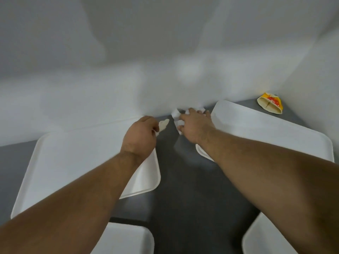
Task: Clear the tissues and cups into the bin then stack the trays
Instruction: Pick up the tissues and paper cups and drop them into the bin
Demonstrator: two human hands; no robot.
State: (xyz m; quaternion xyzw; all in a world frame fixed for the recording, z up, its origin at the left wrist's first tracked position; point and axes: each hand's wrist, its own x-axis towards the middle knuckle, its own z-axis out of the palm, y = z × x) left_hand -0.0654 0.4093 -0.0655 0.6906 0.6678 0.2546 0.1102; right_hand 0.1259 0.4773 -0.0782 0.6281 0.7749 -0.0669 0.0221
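Note:
My left hand [141, 135] pinches a small crumpled tissue [163, 124] above the far right corner of the left white tray [60, 162]. My right hand [194, 123] reaches to the wall and grips several crumpled white tissues [175, 114] lying on the dark table between the trays. A second white tray [266, 129] lies to the right, under my right forearm. A yellow and red paper cup [270, 105] lies on its side in the far right corner. No bin is in view.
Two more white trays show at the bottom edge, one at the lower left [126, 239] and one at the lower right [256, 239]. A white wall [165, 52] closes the back of the dark grey table [179, 189].

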